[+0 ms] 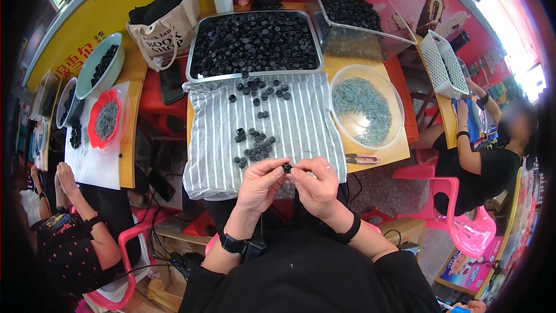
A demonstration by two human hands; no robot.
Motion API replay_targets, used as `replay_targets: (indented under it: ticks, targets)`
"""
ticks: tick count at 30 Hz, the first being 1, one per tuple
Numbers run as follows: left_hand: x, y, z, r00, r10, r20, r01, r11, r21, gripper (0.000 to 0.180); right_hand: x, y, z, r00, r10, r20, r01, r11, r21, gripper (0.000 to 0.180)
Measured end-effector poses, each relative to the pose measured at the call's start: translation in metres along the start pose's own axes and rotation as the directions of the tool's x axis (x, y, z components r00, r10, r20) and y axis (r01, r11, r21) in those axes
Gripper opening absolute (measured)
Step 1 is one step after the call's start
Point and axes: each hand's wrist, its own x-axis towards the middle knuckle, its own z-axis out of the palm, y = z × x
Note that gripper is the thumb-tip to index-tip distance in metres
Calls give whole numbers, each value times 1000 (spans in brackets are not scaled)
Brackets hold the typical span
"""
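Currently, left hand (259,184): thumb and index nearly closed, pinching one small black part; other fingers curled in.
Right hand (317,184): thumb and index also closed in on the same part from its right side; remaining fingers bent; ring on one finger.
Black part (286,168): between both sets of fingertips, just above the near edge of the cloth; fine detail too small to tell.
Striped cloth (214,139): grey and white, spread on the table in front of the person, wrinkled at the left edge.
Near cluster (258,149): loose black parts on the cloth, just beyond the left hand, some touching.
Far cluster (263,91): more black parts, scattered on the cloth close to the tray.
Metal tray (260,76): beyond the cloth, heaped with black parts.
Round tub (399,107): clear, right of the cloth, holds a pile of thin metallic pieces (359,104).
Snips (363,159): on the table below the tub, near the cloth's right edge.
Clear bin (353,46): back right, behind the tub, black parts inside.
Tote bag (159,37): cream, left of the tray, dark fabric poking out.
Side table, left: red bowl (92,119) with grey pieces, green basin (117,69) with black parts; co-worker's hands (66,179) near the table edge.
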Motion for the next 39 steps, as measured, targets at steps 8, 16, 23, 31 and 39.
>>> replay_targets:
  ticks: [8, 16, 23, 31, 39]
  targets:
    - [-1, -1, 1, 1000, 11, -9, -11, 1000, 23, 25, -2, 0, 3, 1000, -27, -3, 27, 999, -29, 24]
    - [-2, -4, 3, 998, 52, -27, -51, 998, 36, 23, -2, -2, 5, 998, -61, 16, 62, 996, -63, 25]
    - [-2, -6, 3, 997, 83, -7, -82, 995, 61, 22, -2, -3, 6, 998, -61, 20, 62, 994, -84, 25]
    - [-2, -6, 5, 993, 119, 0, -119, 990, 77, 22, -3, -2, 8, 999, -32, 0, 32, 998, -56, 23]
    - [-3, -3, 6, 994, 109, 14, -110, 990, 92, 22, -4, 5, 8, 1000, -23, 6, 23, 1000, -1, 24]
